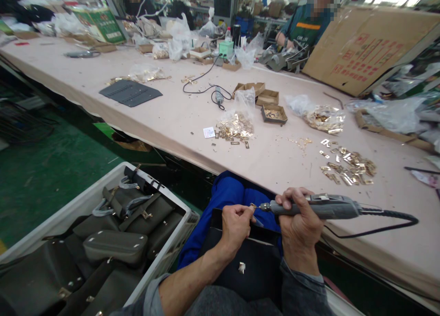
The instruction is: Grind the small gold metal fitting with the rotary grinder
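Observation:
In my right hand (300, 226) is a grey electric screwdriver (330, 208), gripped around its body, its tip pointing left. My left hand (237, 224) is closed in a pinch at that tip, on a small gold metal fitting (253, 206) mostly hidden by the fingers. A dark handbag (254, 265) lies on my lap beneath both hands, with a shiny metal piece (242, 267) on its front. Whether the pinched fitting is joined to the bag's upper edge, I cannot tell.
A white crate (185, 215) of dark handbags (115, 245) stands at my left. On the table (192, 119) are loose gold fittings (354, 165), a plastic bag of fittings (237, 123), small cardboard trays (274, 114) and a second screwdriver (219, 95). A co-worker (305, 29) sits across, beside a large carton (367, 50).

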A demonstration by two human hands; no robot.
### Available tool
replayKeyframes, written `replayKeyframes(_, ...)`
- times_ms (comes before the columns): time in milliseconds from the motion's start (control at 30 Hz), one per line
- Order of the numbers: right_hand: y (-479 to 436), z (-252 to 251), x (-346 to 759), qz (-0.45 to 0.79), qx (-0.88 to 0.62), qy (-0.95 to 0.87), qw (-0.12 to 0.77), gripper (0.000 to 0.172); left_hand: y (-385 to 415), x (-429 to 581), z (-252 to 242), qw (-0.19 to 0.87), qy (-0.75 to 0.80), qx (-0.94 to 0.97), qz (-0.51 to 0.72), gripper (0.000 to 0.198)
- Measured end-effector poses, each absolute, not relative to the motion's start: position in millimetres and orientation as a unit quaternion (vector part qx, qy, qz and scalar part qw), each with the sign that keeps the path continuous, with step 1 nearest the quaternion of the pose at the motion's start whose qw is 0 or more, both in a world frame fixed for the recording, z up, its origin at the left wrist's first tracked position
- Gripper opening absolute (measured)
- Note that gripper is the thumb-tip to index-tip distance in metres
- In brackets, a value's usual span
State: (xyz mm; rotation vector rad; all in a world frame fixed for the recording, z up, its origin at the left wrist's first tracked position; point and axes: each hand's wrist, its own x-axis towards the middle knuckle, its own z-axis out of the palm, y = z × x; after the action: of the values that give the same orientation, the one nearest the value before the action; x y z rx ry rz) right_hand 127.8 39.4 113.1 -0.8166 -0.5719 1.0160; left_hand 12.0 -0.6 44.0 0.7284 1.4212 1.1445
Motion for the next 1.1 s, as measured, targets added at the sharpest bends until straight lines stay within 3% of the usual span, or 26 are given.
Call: replayKeyframes(1100, 36.6, 112.7, 122.1, 0.438, -0.378, -0.308, 0.756, 0.020, -0.9, 10.1, 41.3, 0.540, 0.614, 0.333, 0.469, 0.038)
